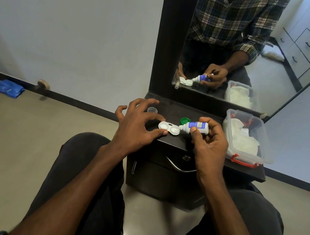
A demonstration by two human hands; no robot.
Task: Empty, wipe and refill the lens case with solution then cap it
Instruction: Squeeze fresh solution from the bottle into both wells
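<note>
The right hand (209, 142) gripped a small solution bottle (195, 127) with a blue-and-white label, thumb on the near side and fingers curled around the back, the bottle tipped almost level with its white nozzle pointing left. The nozzle tip sat at the rim of the right well of the lens case (169, 128), whether touching it or just above it could not be told. The left hand (138, 124) was open with fingers spread and arched; its thumb tip pressed against the near edge of the case, while the other fingers hovered over the desk (173, 110) behind and to the left. The white lens case lay uncapped, both wells facing up, close to the front edge of the dark desk and toward its left end. A green cap (185, 120) lay just behind the bottle's neck, and a small clear cap (152, 110) stood farther left near the back, partly hidden by the left fingers. At the right end of the desk sat a clear plastic box (265, 143) with red latches, holding crumpled white tissues (242, 137). A mirror (257, 52) rose from the desk's back edge, reflecting the hands, bottle and case. Below the front edge was a drawer with a curved metal handle (178, 166).
</note>
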